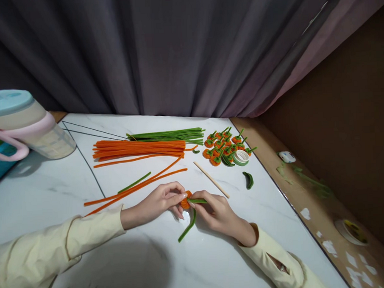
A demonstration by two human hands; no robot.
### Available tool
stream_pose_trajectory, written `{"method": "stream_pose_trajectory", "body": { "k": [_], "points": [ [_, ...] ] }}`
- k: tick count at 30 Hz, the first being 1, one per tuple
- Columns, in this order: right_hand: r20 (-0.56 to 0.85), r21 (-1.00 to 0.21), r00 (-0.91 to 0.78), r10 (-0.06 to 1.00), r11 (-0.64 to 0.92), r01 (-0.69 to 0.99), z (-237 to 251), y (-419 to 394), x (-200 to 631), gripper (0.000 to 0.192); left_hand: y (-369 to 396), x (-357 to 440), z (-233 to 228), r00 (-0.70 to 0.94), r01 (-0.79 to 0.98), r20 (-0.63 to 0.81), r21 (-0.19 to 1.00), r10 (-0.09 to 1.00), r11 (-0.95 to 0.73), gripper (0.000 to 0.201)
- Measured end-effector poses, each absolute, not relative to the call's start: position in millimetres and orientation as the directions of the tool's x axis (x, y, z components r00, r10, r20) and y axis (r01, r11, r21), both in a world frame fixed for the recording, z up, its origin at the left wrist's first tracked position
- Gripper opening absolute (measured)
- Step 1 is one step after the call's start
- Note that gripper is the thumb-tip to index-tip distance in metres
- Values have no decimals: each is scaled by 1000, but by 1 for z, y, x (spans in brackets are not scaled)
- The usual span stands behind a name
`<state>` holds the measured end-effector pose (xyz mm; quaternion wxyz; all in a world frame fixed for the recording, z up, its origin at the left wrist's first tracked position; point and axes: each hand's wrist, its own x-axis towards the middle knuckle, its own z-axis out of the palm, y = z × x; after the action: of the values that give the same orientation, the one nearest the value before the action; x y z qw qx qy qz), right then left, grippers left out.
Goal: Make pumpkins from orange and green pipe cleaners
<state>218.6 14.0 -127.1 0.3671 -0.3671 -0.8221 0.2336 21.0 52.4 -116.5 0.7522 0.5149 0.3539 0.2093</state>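
Between the fingertips of my left hand [168, 200] is a small orange pipe-cleaner pumpkin [185, 201], held just above the white marbled tabletop. My right hand [215, 211] pinches a green pipe cleaner [198, 200] against the pumpkin's middle. One end of that green piece hangs down toward the table and bends to the left. Left of my hands lie loose orange pipe cleaners [139, 184] and a short green piece [134, 182]. A thin wooden stick [212, 179] rests just beyond my right hand.
Behind lie an orange pipe-cleaner bundle [139, 149] and a green one [169, 135]. Several small pumpkins with green stems [222, 145] cluster at the back right, beside a roll of green tape [241, 157]. A lidded tumbler [35, 121] stands left; paper scraps [351, 259] lie right.
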Motion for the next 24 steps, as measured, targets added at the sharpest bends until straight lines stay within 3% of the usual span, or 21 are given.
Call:
{"method": "stream_pose_trajectory", "body": {
  "k": [9,13,15,20,24],
  "points": [
    [434,-391,-639,635,772,502,-122,15,219,15,54,24,-117,660,152,-367,920,655,362,40],
    [442,-336,-645,623,782,525,-122,13,219,17,53,23,-119,659,166,-375,918,652,361,38],
    [457,-397,-605,652,758,518,-123,13,219,14,52,23,-120,652,157,-375,917,659,367,38],
    [352,-745,-403,845,514,425,-125,12,214,16,51,23,-127,641,129,-357,923,679,363,38],
    [269,-835,-374,888,408,369,-123,12,212,7,50,23,-129,640,127,-346,928,686,350,38]
  ]
}}
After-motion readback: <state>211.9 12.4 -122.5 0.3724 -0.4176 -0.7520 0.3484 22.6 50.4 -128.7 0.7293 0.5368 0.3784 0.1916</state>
